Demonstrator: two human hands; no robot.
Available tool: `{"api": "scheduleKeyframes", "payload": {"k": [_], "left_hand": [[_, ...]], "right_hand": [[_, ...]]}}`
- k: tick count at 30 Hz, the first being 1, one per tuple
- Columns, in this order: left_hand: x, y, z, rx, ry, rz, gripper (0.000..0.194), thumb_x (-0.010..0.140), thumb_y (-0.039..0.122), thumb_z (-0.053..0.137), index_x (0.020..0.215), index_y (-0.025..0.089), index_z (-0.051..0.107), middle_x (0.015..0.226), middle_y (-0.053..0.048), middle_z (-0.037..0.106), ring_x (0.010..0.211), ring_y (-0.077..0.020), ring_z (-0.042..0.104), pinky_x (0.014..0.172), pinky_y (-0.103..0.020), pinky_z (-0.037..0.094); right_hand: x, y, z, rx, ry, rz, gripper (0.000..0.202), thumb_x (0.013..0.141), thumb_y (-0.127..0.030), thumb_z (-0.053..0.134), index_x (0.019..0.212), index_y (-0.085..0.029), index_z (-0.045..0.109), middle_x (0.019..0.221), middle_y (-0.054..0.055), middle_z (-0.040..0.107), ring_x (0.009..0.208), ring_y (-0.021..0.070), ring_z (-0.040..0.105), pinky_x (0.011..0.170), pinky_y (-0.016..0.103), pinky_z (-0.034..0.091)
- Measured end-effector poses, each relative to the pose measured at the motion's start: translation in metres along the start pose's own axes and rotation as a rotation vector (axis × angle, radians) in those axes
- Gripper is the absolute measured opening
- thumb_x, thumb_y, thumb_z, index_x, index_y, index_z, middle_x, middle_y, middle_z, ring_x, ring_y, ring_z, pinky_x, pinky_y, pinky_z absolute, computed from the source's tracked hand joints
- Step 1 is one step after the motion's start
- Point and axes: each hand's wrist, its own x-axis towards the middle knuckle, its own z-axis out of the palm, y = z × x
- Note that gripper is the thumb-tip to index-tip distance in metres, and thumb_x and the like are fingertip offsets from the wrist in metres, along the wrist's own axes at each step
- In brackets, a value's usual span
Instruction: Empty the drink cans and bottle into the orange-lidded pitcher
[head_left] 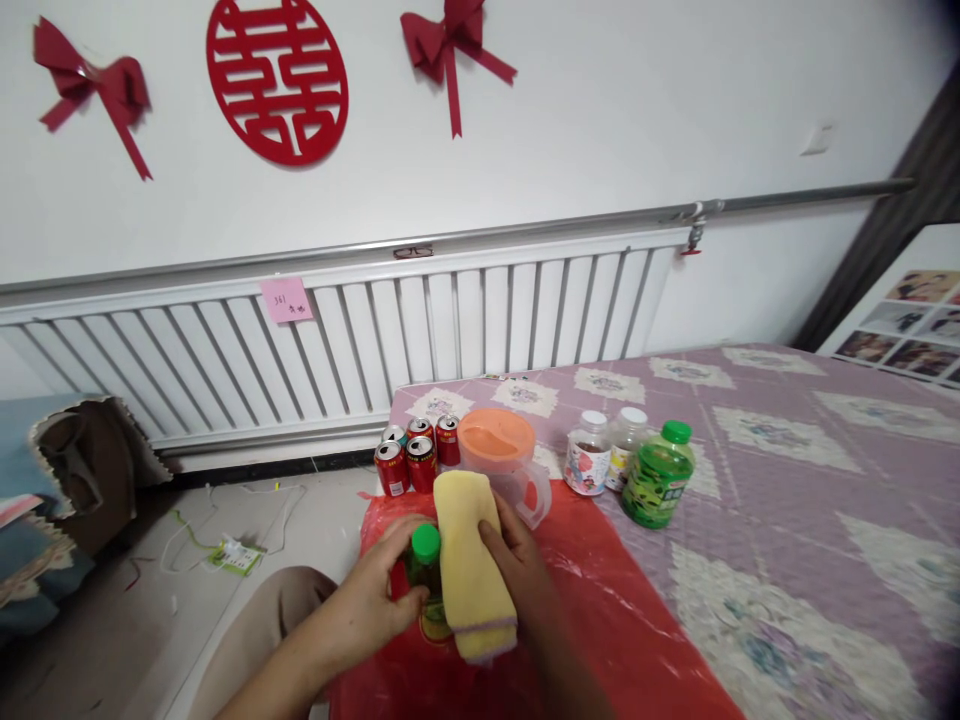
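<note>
A dark green bottle with a bright green cap stands upright over the red plastic sheet. My left hand is wrapped round its left side. A folded yellow cloth lies against the bottle's right side, and my right hand grips it from the right, thumb on its front. Just behind the cloth stands a clear pitcher with an orange lid. Several red cans are grouped behind the bottle, left of the pitcher.
Right of the pitcher stand two clear bottles with white caps and a green bottle, on a purple patterned cover. A white radiator runs behind. Cords and a green packet lie on the floor at left.
</note>
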Motion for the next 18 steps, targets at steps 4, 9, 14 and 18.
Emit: {"api": "scheduleKeyframes", "payload": {"k": [4,9,14,18], "left_hand": [[0.0,-0.01,-0.001,-0.016,0.047,-0.006,0.065,0.069,0.005,0.056,0.131,0.024,0.049,0.136,-0.007,0.053,0.129,-0.0262,0.046,0.112,-0.042,0.034],[0.001,-0.011,-0.003,-0.065,0.1,-0.046,0.058,0.071,0.01,0.059,0.127,0.022,0.052,0.131,-0.008,0.057,0.125,-0.0264,0.05,0.108,-0.042,0.04],[0.001,-0.015,0.0,-0.087,0.154,-0.079,0.06,0.071,0.015,0.063,0.13,0.021,0.05,0.133,-0.009,0.055,0.122,-0.0267,0.052,0.106,-0.041,0.042],[0.003,-0.021,0.003,-0.075,0.198,-0.075,0.059,0.071,0.017,0.064,0.129,0.023,0.051,0.134,-0.008,0.053,0.124,-0.0262,0.05,0.107,-0.041,0.04]], "right_hand": [[0.007,0.011,-0.005,0.0,-0.074,0.035,0.058,0.085,-0.047,0.055,0.136,-0.021,0.049,0.135,0.01,0.058,0.112,0.027,0.061,0.088,0.04,0.052],[0.012,0.023,-0.016,-0.295,-0.083,0.007,0.052,0.084,-0.033,0.051,0.133,-0.017,0.052,0.137,0.011,0.057,0.122,0.0254,0.055,0.104,0.042,0.041],[0.007,0.022,-0.022,-0.652,-0.12,0.071,0.057,0.083,-0.028,0.048,0.139,-0.015,0.047,0.138,0.014,0.055,0.124,0.0264,0.054,0.107,0.044,0.036],[0.004,0.016,-0.022,-0.68,-0.11,0.055,0.057,0.083,-0.028,0.049,0.139,-0.018,0.048,0.14,0.012,0.054,0.124,0.0263,0.054,0.107,0.043,0.036]]}}
